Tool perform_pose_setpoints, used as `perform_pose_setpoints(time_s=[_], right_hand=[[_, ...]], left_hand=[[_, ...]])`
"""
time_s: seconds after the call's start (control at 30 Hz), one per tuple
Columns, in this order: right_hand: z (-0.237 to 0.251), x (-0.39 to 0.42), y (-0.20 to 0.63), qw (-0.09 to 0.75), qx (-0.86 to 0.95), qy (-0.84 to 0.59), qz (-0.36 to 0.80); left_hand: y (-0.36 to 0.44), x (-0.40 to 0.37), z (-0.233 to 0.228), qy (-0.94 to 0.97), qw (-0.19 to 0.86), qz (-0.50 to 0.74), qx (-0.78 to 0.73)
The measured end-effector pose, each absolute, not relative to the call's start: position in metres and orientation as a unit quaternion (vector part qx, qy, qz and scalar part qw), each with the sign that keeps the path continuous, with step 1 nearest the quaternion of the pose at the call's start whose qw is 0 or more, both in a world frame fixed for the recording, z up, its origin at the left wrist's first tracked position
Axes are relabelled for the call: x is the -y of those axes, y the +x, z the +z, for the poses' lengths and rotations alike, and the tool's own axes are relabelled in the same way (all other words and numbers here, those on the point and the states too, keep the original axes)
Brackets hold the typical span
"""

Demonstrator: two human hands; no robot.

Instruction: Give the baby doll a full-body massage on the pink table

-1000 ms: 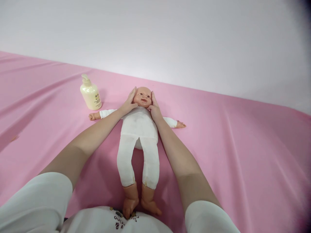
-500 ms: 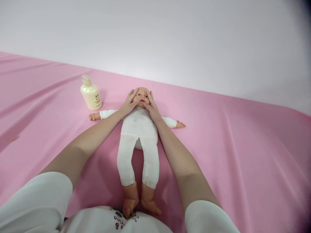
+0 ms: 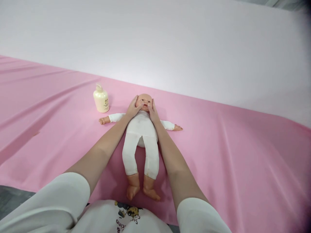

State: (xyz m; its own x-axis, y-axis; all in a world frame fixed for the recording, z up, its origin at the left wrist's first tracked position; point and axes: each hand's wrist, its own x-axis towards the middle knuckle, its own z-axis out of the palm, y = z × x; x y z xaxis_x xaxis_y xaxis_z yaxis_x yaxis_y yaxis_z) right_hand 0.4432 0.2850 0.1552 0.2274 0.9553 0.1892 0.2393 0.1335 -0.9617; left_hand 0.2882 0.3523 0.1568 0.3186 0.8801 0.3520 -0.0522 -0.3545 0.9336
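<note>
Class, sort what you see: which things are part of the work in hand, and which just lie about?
In hand: doll, its head cupped by left hand and right hand.
Lying about: lotion bottle, pink sheet.

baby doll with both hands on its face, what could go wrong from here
1. The left hand and right hand press the cheeks of the baby doll, thumbs near its mouth; a slip could put a thumb on an eye.
2. The doll lies loose on the smooth pink sheet, so a push toward the head may slide it.
3. The lotion pump bottle stands close beside the doll's outstretched arm; a wide sweep of the left arm might tip it.
</note>
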Motion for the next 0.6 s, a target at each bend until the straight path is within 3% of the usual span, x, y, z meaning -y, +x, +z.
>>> perform_pose_setpoints(time_s=[0.37, 0.6], right_hand=[[0.18, -0.276, 0.428, 0.498, 0.551, -0.627, 0.234], [0.243, -0.296, 0.386, 0.344, 0.702, -0.619, 0.073]], left_hand=[[0.278, -0.35, 0.17, 0.399, 0.657, 0.54, -0.343], [0.255, -0.343, 0.179, 0.377, 0.683, 0.548, -0.303]])
